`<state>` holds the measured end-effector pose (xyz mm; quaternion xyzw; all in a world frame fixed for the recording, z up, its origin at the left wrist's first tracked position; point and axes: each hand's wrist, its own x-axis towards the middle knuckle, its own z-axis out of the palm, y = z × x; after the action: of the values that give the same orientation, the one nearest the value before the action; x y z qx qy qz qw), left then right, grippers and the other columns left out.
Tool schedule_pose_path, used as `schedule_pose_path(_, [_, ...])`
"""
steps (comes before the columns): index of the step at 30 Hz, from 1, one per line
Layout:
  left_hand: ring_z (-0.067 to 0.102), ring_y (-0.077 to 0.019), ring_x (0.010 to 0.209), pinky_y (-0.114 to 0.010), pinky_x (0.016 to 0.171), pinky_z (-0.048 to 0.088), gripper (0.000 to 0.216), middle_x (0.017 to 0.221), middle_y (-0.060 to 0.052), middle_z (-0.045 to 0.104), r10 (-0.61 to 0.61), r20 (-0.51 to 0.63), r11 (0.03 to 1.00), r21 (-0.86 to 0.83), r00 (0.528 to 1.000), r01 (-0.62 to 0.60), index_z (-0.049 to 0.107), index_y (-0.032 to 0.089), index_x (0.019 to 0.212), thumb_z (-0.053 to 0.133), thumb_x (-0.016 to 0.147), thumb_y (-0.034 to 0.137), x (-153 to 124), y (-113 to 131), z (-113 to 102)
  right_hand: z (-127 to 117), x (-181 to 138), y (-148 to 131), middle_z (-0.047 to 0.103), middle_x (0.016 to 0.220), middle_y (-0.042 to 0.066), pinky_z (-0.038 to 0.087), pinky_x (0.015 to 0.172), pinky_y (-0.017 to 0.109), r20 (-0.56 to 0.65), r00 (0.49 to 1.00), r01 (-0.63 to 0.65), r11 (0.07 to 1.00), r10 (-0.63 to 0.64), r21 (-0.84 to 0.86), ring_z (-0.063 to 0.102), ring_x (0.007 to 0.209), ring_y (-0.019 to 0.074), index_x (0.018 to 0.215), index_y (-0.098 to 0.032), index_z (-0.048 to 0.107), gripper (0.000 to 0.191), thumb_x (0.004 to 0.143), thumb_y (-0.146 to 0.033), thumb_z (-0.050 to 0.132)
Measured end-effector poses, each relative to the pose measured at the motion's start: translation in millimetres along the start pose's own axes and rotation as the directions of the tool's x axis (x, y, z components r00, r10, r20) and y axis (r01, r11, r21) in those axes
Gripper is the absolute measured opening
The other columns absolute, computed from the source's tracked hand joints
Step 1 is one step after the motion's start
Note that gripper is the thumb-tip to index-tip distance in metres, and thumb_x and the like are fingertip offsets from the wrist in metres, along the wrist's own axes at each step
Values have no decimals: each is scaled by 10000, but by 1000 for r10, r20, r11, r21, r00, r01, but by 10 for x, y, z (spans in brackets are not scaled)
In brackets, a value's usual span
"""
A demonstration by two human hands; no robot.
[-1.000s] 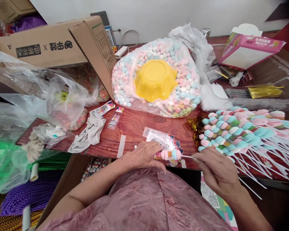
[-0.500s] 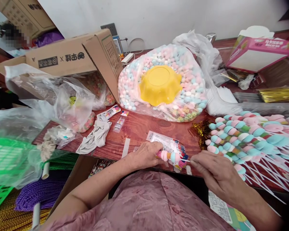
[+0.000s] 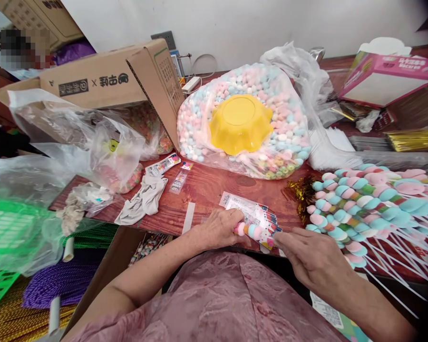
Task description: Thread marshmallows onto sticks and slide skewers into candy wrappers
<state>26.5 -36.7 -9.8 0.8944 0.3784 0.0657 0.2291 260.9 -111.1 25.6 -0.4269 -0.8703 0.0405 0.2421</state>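
A short marshmallow skewer (image 3: pixel 248 231) in pink, orange and pale blue lies level near the table's front edge. My left hand (image 3: pixel 223 229) is closed round its left end and hides that part. From the right, the pinched fingertips of my right hand (image 3: pixel 305 247) meet the skewer's stick, which they mostly cover. Under the skewer, flat printed clear wrappers (image 3: pixel 240 209) rest on the table. Right of my hands lies a pile of finished marshmallow skewers (image 3: pixel 360 204) with white sticks pointing to the front right.
A big clear bag of marshmallows (image 3: pixel 196 123) with an upturned yellow bowl (image 3: pixel 240 123) on it stands behind. At left are an open carton (image 3: pixel 103 85), plastic bags and grey gloves (image 3: pixel 142 199). A gold tinsel tie (image 3: pixel 303 192) and pink box (image 3: pixel 392 78) are at right.
My right hand has slid a little left toward the marshmallows, so less of the white stick shows. My left hand stays closed on the other end. The view has shifted slightly.
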Motion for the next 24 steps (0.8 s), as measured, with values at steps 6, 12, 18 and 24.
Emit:
schedule_pose_path(6, [544,-151,663,-251,593,350,441,754,5,597,18,85,977,-212,996,0,562,174,883,737,728,549,-17,45,-81,-88,236,102,563,607,17,292,565,331,31,982,187,960,-184,-209,485,587,183,762,-186,568,238,868,-30,422])
schedule_pose_path(12, [612,-203,842,-286,722,443,547,949,-32,654,95,117,927,-374,989,-45,538,179,1174,775,731,397,-62,70,-183,-242,353,324,625,657,4,338,577,321,25,954,296,920,-300,-258,541,626,170,931,-193,592,172,901,-98,452])
schedule_pose_path(18, [629,-221,871,-307,744,467,607,986,-42,657,150,162,905,-419,975,-69,498,200,1251,770,732,358,-8,93,-226,-193,347,216,618,656,13,356,577,324,0,928,369,916,-374,-161,554,626,167,966,-197,587,201,912,-82,431])
schedule_pose_path(24, [647,-302,990,-387,819,483,815,1148,-132,656,80,115,967,-248,990,-50,376,183,1394,768,725,433,-27,9,-200,-269,345,217,621,675,18,331,512,299,32,966,256,965,-258,61,535,580,155,942,-201,569,239,888,-45,397])
